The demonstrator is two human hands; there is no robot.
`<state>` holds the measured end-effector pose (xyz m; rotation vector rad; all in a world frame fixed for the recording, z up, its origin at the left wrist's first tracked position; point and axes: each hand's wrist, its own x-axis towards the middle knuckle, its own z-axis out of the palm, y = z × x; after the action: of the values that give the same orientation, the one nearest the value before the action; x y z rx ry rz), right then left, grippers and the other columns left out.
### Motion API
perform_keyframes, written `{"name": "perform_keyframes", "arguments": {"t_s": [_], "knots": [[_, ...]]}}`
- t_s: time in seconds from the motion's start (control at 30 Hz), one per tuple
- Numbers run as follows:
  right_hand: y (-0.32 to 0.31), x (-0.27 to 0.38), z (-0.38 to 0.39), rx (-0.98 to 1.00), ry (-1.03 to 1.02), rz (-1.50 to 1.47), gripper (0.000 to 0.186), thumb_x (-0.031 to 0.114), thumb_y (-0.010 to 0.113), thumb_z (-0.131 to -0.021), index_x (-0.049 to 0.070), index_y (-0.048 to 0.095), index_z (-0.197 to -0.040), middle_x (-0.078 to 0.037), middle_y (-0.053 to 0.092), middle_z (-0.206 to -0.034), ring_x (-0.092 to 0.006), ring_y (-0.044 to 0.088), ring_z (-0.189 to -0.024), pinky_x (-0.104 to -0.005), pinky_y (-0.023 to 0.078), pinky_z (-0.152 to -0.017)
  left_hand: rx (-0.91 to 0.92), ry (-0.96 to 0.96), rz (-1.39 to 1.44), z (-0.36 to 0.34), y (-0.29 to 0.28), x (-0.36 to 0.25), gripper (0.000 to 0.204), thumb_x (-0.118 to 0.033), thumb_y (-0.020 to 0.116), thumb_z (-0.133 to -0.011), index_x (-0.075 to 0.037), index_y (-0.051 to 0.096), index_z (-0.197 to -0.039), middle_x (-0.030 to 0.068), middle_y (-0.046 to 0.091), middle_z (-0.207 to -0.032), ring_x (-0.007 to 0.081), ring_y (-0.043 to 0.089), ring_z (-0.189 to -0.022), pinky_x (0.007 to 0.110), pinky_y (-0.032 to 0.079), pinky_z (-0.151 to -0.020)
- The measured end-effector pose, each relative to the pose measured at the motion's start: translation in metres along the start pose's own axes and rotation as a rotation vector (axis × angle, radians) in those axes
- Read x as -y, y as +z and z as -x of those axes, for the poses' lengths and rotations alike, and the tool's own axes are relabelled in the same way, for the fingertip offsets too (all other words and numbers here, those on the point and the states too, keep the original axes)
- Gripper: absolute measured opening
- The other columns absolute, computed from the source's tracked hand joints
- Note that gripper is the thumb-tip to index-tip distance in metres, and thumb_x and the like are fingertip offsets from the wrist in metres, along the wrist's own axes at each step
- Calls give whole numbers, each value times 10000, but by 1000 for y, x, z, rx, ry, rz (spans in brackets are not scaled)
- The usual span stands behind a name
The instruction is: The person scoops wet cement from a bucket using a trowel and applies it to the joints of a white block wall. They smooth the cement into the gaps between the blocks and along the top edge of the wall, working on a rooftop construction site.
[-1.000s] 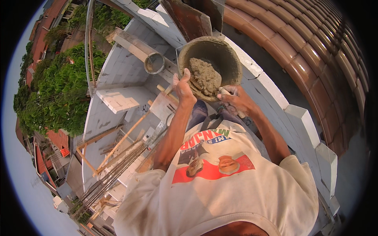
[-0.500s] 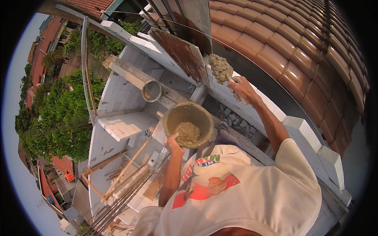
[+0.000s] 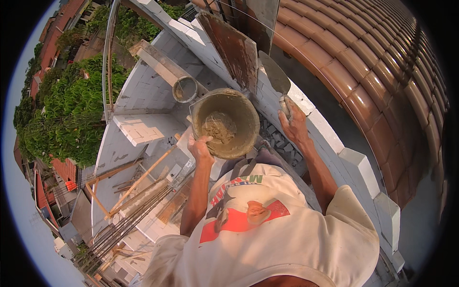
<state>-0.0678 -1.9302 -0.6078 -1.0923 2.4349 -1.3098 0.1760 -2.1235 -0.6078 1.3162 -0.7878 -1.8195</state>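
My left hand (image 3: 201,149) grips the near left rim of a round bucket (image 3: 247,115), thumb over the edge. A lump of wet grey mortar (image 3: 220,128) lies in the bottom of the bucket. My right hand (image 3: 293,122) is closed round the handle of a trowel (image 3: 274,75). The trowel's grey blade points away from me, over the top of the white block wall (image 3: 300,98) and beside a standing panel. I see no heap of mortar on the blade's visible face; its other side is hidden.
A smaller bucket (image 3: 185,90) stands on a wooden plank (image 3: 165,67) beyond my bucket. A stained panel (image 3: 230,50) stands against the wall ahead. Brown roof tiles (image 3: 344,71) slope along the right, past a gap. Stepped white blocks (image 3: 362,165) line the wall; rebar (image 3: 138,215) lies lower left.
The mortar heap that sat on the trowel no longer shows; the blade has turned and lies at the wall top. My right hand has lowered slightly, while my left still holds the bucket.
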Motion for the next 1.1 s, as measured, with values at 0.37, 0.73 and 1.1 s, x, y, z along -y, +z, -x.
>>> {"name": "perform_keyframes", "arguments": {"t_s": [0.37,0.73,1.1], "knots": [[27,77,5,533,77,557,362,61,588,-867,-30,598,-1216,-208,641,-1060,-370,697,-954,-453,594,-743,436,138,-210,-14,55,-25,307,163,530,-658,2,589,-913,60,669,-872,136,615,-686,279,535,-646],[1,89,-14,413,-209,664,405,67,561,-896,-66,545,-1278,-196,623,-1085,-320,686,-997,-416,605,-730,478,265,-164,-15,73,-48,249,136,593,-613,-49,542,-772,1,602,-755,89,524,-620,239,456,-575],[7,80,-5,450,-182,706,365,68,524,-938,-85,535,-1270,-216,618,-1072,-350,686,-950,-427,610,-682,422,425,-315,-7,78,-48,211,98,628,-607,-43,563,-749,-30,569,-743,74,482,-645,236,426,-594]]}}
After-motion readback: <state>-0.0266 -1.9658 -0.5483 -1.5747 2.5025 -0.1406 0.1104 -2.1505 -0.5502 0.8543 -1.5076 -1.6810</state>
